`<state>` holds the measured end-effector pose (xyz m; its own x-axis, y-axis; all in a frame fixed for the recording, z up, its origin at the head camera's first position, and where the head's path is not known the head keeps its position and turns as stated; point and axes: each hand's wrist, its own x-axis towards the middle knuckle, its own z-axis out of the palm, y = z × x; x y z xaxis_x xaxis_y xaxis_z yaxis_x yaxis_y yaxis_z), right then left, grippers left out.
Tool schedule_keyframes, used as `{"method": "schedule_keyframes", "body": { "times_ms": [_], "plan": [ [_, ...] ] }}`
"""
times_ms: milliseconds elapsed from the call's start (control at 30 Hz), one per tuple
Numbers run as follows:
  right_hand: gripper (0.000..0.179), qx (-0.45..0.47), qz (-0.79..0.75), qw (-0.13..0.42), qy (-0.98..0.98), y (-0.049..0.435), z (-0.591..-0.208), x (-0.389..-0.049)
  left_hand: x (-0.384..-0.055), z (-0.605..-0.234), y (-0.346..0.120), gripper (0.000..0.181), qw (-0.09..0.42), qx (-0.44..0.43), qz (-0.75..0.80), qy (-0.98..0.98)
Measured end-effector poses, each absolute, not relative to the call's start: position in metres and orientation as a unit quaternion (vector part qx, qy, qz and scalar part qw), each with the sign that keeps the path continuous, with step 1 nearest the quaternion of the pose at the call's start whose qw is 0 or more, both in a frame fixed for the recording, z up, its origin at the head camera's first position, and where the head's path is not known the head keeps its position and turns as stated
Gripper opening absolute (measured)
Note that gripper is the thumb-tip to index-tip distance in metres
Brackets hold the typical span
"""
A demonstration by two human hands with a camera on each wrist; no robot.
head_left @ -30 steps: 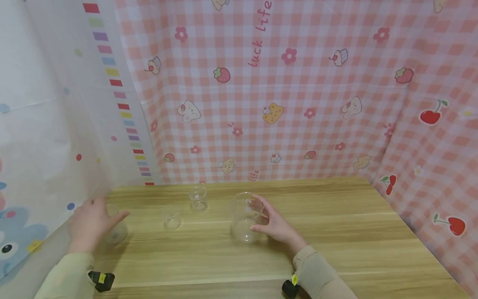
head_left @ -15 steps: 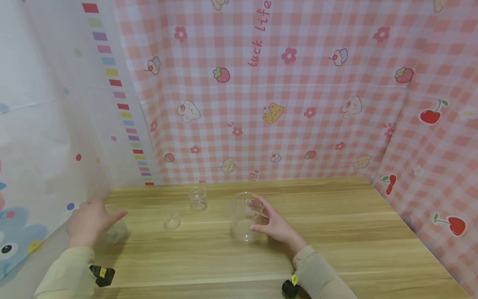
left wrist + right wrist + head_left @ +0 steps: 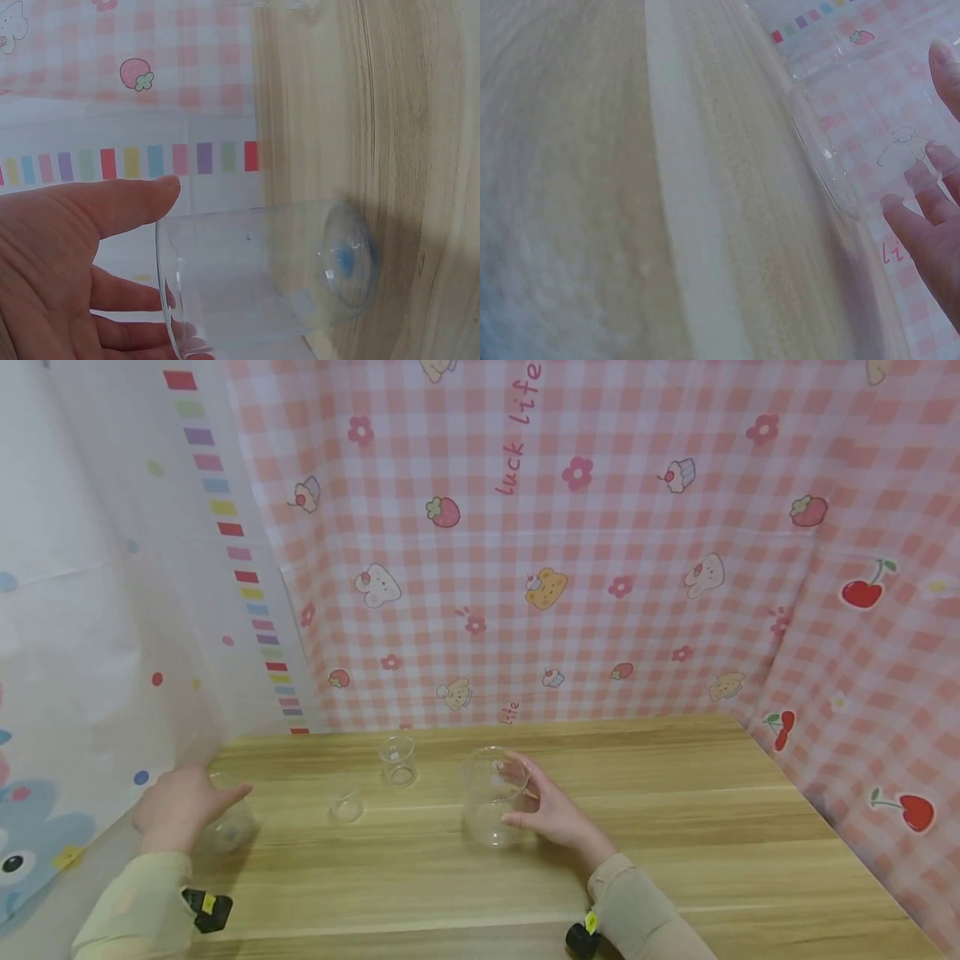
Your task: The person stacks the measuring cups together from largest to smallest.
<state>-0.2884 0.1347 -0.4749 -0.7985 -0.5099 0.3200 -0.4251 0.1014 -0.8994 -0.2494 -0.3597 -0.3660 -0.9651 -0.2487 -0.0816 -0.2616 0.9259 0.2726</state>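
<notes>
On the table's left side, my left hand [image 3: 176, 806] is at the rim of a clear beaker [image 3: 247, 277] that stands upright. Its thumb stretches out just past the rim, and the other fingers lie along the far side, partly seen through the wall. A bluish patch shows in the beaker's base. Near the middle, my right hand [image 3: 551, 806] holds a larger clear beaker [image 3: 483, 806] from the right, thumb in front and fingers curved round behind. In the right wrist view, fingertips [image 3: 891, 201] show against this beaker's transparent wall.
Two smaller clear vessels stand between my hands: a little beaker [image 3: 397, 760] at the back and a low, faint one [image 3: 347, 802] closer to me. The wooden table [image 3: 420, 893] ends at a pink checked cloth [image 3: 600, 635] behind and a white cloth [image 3: 82, 610] at left.
My left hand has shifted slightly to the left and down, its thumb drawing back a little. The right hand and both small vessels stay in place.
</notes>
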Motion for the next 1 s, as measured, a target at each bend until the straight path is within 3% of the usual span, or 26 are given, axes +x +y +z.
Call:
{"method": "schedule_keyframes", "body": {
  "times_ms": [533,1000],
  "plan": [
    [0.091,-0.314,-0.591,0.034,0.742,0.1351,-0.4756,-0.2891,-0.2508,-0.3612,-0.3602,0.094,0.042,-0.124,0.131,0.983],
    [0.090,-0.307,-0.589,0.040,0.747,0.1342,-0.4748,-0.2885,-0.2496,-0.3615,-0.3623,0.077,0.032,-0.106,0.143,0.984]
  ]
}}
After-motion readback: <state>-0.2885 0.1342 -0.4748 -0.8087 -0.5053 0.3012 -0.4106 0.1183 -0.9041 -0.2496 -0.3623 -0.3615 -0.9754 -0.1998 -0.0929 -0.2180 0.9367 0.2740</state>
